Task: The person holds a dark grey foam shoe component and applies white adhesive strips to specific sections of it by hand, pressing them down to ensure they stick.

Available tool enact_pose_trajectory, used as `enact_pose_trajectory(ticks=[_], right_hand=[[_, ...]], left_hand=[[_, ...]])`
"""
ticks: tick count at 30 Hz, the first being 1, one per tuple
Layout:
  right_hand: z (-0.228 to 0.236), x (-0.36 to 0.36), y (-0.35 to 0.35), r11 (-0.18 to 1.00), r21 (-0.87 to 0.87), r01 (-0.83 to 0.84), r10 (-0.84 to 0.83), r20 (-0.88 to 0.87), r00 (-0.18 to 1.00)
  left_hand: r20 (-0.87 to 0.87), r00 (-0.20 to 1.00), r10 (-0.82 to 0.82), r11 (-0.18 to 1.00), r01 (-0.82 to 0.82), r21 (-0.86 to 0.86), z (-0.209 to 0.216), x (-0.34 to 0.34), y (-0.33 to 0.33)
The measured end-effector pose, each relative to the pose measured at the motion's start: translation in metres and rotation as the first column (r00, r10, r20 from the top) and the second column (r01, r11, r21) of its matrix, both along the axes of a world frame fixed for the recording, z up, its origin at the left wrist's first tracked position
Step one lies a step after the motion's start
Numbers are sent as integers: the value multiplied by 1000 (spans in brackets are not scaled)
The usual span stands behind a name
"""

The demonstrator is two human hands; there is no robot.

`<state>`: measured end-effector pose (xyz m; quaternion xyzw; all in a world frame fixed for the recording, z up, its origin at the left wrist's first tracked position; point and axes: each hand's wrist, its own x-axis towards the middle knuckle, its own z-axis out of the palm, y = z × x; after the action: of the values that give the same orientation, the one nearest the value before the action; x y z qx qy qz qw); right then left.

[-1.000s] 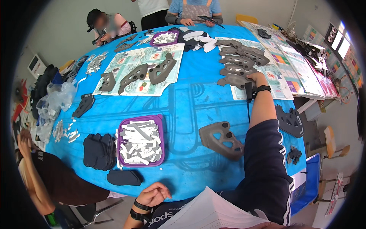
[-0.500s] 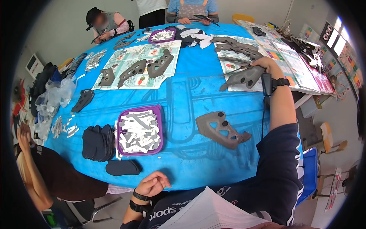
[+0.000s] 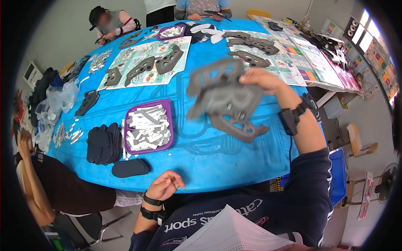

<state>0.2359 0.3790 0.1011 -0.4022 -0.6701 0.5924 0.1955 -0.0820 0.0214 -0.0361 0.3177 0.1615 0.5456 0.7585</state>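
Observation:
My right hand (image 3: 264, 81) is closed on the ends of two grey moulded pieces with cut-out openings (image 3: 246, 99), held above the table and smeared by motion. Below them, partly covered, a similar grey piece (image 3: 237, 130) lies on the blue cloth. My left hand (image 3: 166, 184) rests by the near table edge, its fingers loosely curled and apart, with nothing visible in it. Nearest to that hand is a dark oval pad (image 3: 131, 167). Behind the pad stand a stack of dark pads (image 3: 103, 143) and a purple tray (image 3: 171, 125) full of white and grey strips.
More grey pieces lie on a printed sheet (image 3: 176, 77) at the far left and another sheet (image 3: 289, 62) at the far right. Small scraps (image 3: 75, 136) and plastic bags (image 3: 58, 100) line the left side. Other people sit at the far edge and at my left.
My right hand has lifted two grey pieces off the right-hand sheet and brought them left and nearer, over the piece on the cloth. My left hand has stayed by the edge.

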Motion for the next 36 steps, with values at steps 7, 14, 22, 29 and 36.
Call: enact_pose_trajectory(ticks=[7,14,22,29,36], right_hand=[[-48,-16,78,909,414,-52,-218,577,787],[-98,28,140,469,865,180,-812,341,474],[-122,38,155,616,785,-69,-708,591,386],[-127,36,158,511,859,10,-769,452,452],[-117,25,176,449,787,-423,-701,603,379]], left_hand=[[-2,1000,29,1000,-29,2,0,0,-2],[76,997,-13,1000,14,-16,-1,-4,-3],[96,994,-43,998,48,-50,1,-7,-3],[58,998,-28,998,31,-51,4,-5,-4],[-585,803,-114,990,43,-135,51,11,6]])
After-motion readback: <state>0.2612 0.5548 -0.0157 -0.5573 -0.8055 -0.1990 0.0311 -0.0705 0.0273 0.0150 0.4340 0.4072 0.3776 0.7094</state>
